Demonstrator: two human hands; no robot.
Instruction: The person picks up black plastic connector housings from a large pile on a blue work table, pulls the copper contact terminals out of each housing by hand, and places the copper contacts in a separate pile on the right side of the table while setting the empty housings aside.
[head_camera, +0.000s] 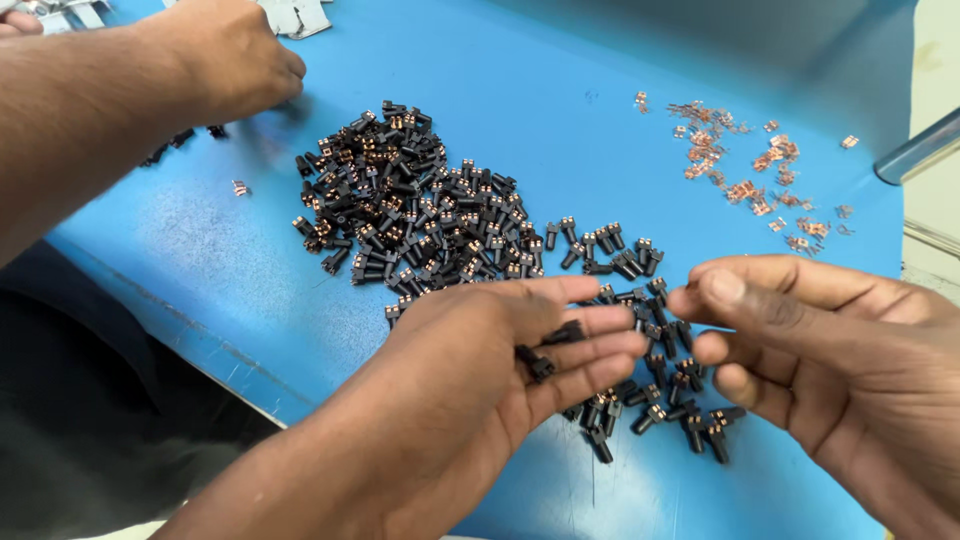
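Observation:
My left hand (500, 370) lies palm up over the blue table, with a few small black plastic connector parts (545, 350) resting on its fingers. My right hand (800, 340) is just to its right, thumb and forefinger pinched together at about the left fingertips; whether a part sits in the pinch is hidden. Beneath both hands lies a loose scatter of black parts with copper contacts (660, 400). A big heap of the same parts (410, 200) is further back on the table.
Another person's hand (225, 60) and forearm reach in from the upper left, near grey metal pieces (295, 15). Small copper clips (750, 170) lie scattered at the back right. The blue table (560, 90) ends at a front-left edge; a metal bar (915, 150) is at the right.

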